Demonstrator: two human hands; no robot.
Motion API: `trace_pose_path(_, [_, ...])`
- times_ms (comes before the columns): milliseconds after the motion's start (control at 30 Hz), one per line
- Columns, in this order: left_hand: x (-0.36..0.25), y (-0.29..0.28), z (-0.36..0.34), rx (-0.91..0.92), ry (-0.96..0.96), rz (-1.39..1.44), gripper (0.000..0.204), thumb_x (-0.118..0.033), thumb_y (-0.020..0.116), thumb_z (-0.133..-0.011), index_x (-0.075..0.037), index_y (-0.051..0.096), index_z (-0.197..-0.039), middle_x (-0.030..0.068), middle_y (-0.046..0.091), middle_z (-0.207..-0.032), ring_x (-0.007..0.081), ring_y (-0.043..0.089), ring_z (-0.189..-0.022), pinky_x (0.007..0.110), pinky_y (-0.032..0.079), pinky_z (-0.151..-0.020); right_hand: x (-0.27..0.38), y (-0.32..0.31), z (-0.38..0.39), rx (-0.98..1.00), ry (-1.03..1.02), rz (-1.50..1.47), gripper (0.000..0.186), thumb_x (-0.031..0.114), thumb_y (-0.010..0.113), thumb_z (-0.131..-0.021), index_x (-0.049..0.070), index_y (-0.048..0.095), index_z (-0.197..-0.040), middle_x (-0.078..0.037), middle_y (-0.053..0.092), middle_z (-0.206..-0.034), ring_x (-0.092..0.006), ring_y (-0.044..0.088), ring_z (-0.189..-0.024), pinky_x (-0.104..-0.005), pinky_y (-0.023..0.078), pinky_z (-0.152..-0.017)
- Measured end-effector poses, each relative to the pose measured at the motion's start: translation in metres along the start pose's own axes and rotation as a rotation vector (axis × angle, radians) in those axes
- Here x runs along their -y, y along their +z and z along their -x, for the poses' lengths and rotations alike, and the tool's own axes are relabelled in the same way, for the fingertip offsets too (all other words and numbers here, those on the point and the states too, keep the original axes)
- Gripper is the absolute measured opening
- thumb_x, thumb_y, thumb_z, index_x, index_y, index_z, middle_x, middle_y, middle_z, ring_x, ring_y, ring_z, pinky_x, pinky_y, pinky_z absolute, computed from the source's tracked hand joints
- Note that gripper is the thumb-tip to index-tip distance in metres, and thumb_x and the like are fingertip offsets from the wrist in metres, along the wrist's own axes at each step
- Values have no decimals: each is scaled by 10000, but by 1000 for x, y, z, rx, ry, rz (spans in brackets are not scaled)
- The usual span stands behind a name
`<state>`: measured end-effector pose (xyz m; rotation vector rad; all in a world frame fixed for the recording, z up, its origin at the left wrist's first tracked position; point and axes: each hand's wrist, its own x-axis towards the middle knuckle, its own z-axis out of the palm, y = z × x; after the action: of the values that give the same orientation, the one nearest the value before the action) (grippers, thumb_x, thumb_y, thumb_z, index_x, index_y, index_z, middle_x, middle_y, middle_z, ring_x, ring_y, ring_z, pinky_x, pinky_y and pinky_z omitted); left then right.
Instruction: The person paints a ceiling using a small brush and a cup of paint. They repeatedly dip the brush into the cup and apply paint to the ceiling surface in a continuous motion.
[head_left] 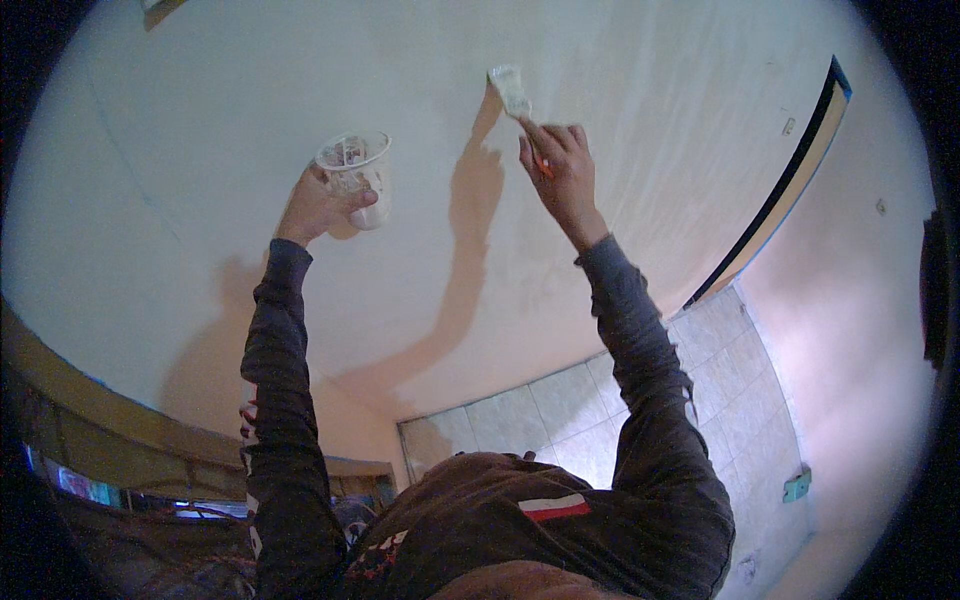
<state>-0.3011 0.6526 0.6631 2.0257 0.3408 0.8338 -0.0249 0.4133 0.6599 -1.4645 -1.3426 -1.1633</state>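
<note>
My left hand [312, 208] is closed around a see-through plastic cup [375, 182], its thumb across the front. Whitish smears coat the cup's inside; how full it is I cannot tell. Raised higher and to the right, my right hand [566, 178] grips a paintbrush [512, 92] with white-coated bristles. A bit of its orange handle shows between the fingers. The bristle end is up at the pale wall [390, 60], close to its own shadow, and seems to touch the surface. Damp-looking streaks run over the wall right of the brush.
A doorway-like frame [790, 190] with a dark edge and blue trim curves along the right. Grey floor tiles [500, 420] lie below, with a small green object [797, 486] at the lower right. Cluttered, dark things [130, 540] fill the lower left.
</note>
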Motion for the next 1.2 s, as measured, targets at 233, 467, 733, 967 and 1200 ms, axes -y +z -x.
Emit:
trace_pose_path(233, [0,-5,5,-27,-21,-65,790,-246,933,-639,0,557,-1289,123,650,-1233,236,626,-1143,396,489,-1022,-36,-51,-24,581,206,-370,221,255,740,-865,96,774,-1014,-145,733,-865,-267,688,-731,-376,557,-699])
trace_pose_path(467, [-8,-2,7,5,6,48,787,-238,938,-647,-4,551,-1290,106,656,-1211,226,624,-1137,385,484,-1026,-130,-40,-171,743,-12,-331,187,212,698,-927,90,766,-1051,-33,762,-913,-104,679,-773,-297,577,-728])
trace_pose_path(733, [-12,-5,5,18,-38,-61,785,-252,946,-642,-6,556,-1277,98,651,-1220,211,621,-1135,370,487,-1019,-88,-101,-276,386,168,-140,142,147,740,-876,12,778,-902,-69,743,-791,-105,649,-683,-276,544,-626])
trace_pose_path(967, [-11,-8,8,13,-61,-14,820,-238,961,-605,-6,556,-1280,105,651,-1228,211,625,-1130,364,499,-1005,-92,-75,-233,-86,152,-142,171,167,747,-890,27,773,-985,-69,737,-800,-91,570,-644,-293,493,-569])
trace_pose_path(1200, [0,-4,-6,37,-44,41,834,-231,968,-585,-20,560,-1281,104,656,-1225,232,626,-1128,406,496,-1009,-91,-23,-121,-196,-185,44,221,143,784,-794,78,742,-1001,-97,684,-832,-282,612,-797,-395,522,-700])
